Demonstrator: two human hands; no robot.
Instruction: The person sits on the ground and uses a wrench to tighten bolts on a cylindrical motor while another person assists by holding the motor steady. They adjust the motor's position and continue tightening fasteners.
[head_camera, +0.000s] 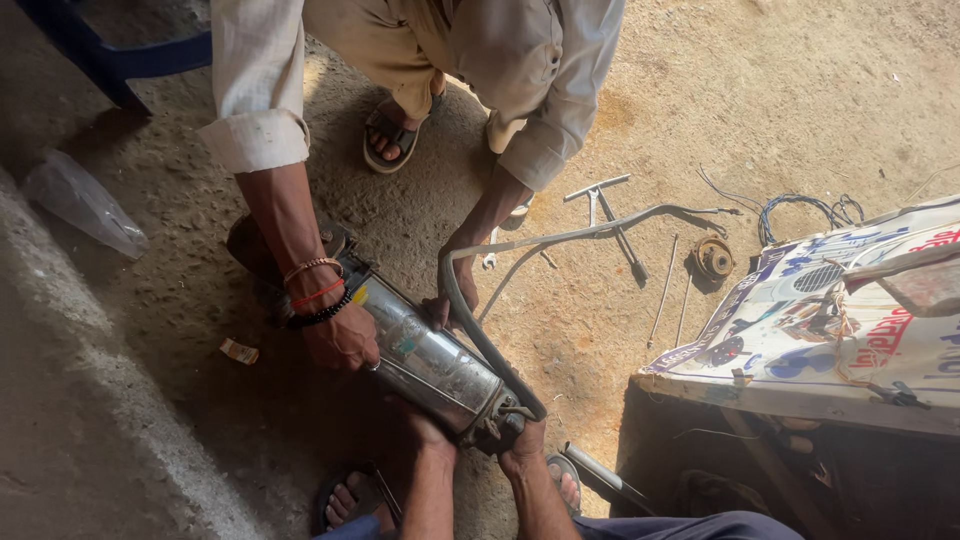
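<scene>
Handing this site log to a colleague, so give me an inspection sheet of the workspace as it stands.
Surface: bare dirt ground, dusty.
Job's things: steel pump cylinder lying tilted on the ground.
Clutter: T-handle wrench, thin rods, round metal part, plastic bag.
Grippers: left hand and right hand at the cylinder's near end; co-worker's hands grip its middle.
Cables: grey cable looping from the near end; blue wire coil.
Surroundings: printed sheet over a crate, blue chair leg.
</scene>
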